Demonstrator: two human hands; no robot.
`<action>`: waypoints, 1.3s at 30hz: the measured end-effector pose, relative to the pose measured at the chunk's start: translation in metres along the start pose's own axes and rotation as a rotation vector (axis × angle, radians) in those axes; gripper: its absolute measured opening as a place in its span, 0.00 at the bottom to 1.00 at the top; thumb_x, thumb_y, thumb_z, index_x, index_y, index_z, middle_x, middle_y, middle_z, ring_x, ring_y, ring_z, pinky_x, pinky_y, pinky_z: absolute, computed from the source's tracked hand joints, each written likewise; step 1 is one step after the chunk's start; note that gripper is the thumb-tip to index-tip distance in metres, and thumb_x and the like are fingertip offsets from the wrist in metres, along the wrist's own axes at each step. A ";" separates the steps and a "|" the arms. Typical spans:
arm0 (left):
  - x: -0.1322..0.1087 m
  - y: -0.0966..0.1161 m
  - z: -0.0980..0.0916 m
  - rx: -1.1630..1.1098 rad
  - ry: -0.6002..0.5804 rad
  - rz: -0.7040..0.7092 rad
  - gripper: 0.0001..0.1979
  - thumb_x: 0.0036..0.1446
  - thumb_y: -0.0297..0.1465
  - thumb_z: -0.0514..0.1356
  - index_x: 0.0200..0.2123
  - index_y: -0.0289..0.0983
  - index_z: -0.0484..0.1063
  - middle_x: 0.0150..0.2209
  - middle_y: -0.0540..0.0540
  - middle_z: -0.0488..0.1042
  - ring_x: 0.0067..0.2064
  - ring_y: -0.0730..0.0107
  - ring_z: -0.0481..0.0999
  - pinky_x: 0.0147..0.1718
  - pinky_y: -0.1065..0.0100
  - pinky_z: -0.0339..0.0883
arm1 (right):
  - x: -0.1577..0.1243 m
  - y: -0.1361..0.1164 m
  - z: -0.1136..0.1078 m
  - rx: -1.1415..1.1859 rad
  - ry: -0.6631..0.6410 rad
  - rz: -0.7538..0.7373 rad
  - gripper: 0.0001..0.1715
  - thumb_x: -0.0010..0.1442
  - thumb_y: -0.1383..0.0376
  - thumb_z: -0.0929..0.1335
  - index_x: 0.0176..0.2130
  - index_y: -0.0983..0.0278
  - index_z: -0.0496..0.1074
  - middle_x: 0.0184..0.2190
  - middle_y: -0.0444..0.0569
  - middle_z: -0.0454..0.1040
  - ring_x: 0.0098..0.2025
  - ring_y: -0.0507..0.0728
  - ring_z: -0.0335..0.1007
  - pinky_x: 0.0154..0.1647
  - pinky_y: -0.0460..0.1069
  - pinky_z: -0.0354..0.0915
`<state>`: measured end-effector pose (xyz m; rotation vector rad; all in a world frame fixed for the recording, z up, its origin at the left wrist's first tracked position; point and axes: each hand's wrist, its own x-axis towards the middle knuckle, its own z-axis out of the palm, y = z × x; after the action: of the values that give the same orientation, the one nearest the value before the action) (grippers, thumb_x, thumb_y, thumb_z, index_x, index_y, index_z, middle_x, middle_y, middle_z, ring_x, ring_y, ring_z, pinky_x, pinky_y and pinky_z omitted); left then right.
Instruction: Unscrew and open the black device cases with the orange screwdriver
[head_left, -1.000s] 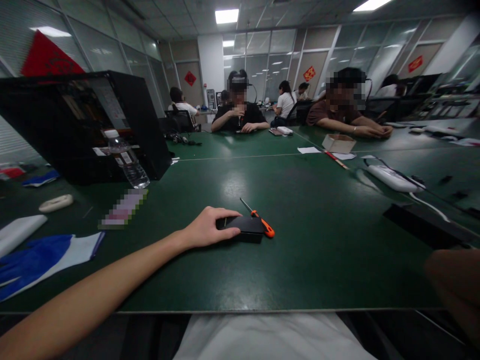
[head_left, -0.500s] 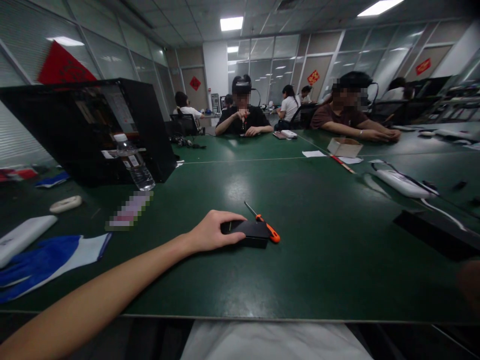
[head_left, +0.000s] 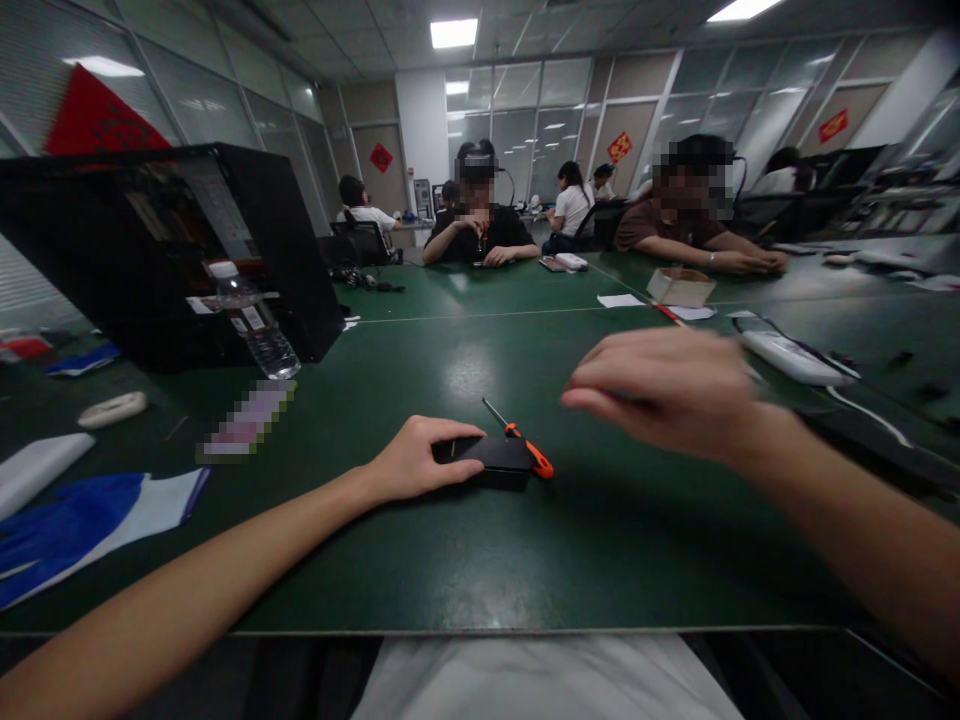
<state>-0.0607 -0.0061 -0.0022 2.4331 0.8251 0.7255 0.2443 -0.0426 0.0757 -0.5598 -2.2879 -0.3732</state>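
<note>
My left hand [head_left: 415,459] rests on the left end of a flat black box [head_left: 495,458] on the green table [head_left: 637,540], fingers curled over its edge. A small screwdriver [head_left: 525,447] with an orange handle lies across the box's far right corner. My right hand [head_left: 664,390] hovers above the table to the right of the box, palm down, fingers loosely extended toward the screwdriver and holding nothing.
A black computer case [head_left: 172,250] and a water bottle [head_left: 255,325] stand at the far left. Blue-and-white gloves [head_left: 82,520] lie near left. A white power strip [head_left: 787,358] is at the right. Other people sit at the table's far side.
My right hand has come into view from the lower right and now hangs above the table near the screwdriver. My left hand stays on the black box.
</note>
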 end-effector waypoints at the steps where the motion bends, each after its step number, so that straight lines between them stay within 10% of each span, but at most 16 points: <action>1: 0.000 0.000 0.000 -0.002 -0.004 -0.003 0.20 0.59 0.39 0.67 0.51 0.35 0.79 0.46 0.42 0.83 0.44 0.61 0.82 0.44 0.66 0.71 | -0.002 -0.002 0.011 0.001 -0.044 -0.045 0.12 0.70 0.58 0.66 0.42 0.62 0.75 0.34 0.49 0.78 0.35 0.53 0.74 0.37 0.48 0.71; 9: -0.001 0.001 0.000 0.033 0.024 0.010 0.19 0.59 0.39 0.67 0.50 0.35 0.79 0.44 0.43 0.84 0.41 0.62 0.82 0.42 0.67 0.71 | -0.029 -0.008 0.084 0.122 -0.304 -0.015 0.24 0.68 0.51 0.66 0.52 0.68 0.73 0.46 0.59 0.79 0.44 0.60 0.76 0.45 0.54 0.72; 39: -0.002 0.003 0.001 0.039 0.139 0.159 0.16 0.62 0.36 0.65 0.51 0.35 0.76 0.47 0.41 0.81 0.48 0.62 0.81 0.50 0.64 0.72 | -0.029 -0.011 0.083 0.209 -0.170 0.109 0.18 0.68 0.58 0.67 0.54 0.65 0.72 0.48 0.57 0.79 0.48 0.59 0.77 0.48 0.53 0.74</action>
<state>-0.0604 -0.0101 -0.0021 2.5271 0.7083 0.9553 0.2077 -0.0250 -0.0031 -0.6261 -2.4089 -0.0325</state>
